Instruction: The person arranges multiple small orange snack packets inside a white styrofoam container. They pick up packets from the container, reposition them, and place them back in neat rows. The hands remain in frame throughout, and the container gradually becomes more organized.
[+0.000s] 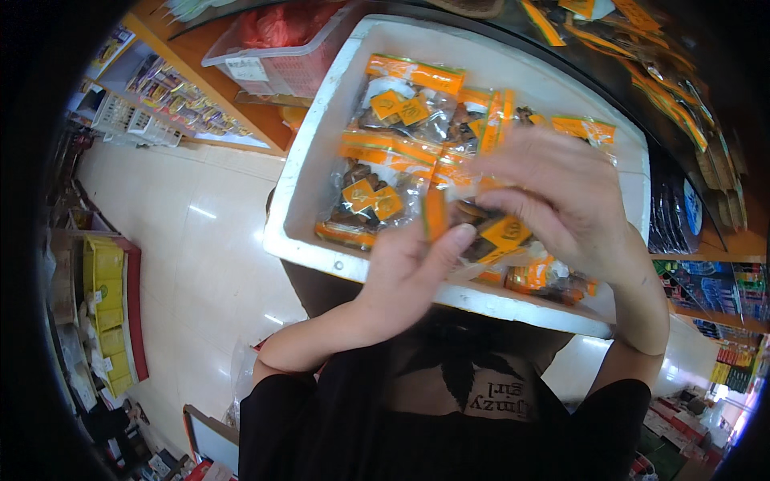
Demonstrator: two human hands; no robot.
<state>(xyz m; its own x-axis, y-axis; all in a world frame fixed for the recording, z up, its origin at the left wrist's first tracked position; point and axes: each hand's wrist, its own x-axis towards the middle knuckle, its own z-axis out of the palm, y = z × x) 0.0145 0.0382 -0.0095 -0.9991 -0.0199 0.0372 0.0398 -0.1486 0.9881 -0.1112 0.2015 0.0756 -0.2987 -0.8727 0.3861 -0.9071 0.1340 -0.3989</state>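
Observation:
A white foam box (319, 114) stands before me, holding several clear plastic packets with orange bands and dark dried pieces inside. My left hand (415, 264) grips a packet (508, 231) by its orange-banded edge, thumb on top, over the box's near side. My right hand (553, 186) is blurred by motion above the same packet, fingers bent; whether it touches the packet I cannot tell. Other packets lie at the far left of the box (409, 99) and at its near left (367, 192), and more lie partly hidden beneath my hands.
A clear plastic basket (289, 60) with red plastic bags sits on the shelf at upper left. More orange-banded packets (668, 90) are heaped on the shelf at upper right. Yellow bins (108, 312) stand across the tiled floor (198, 240) at left.

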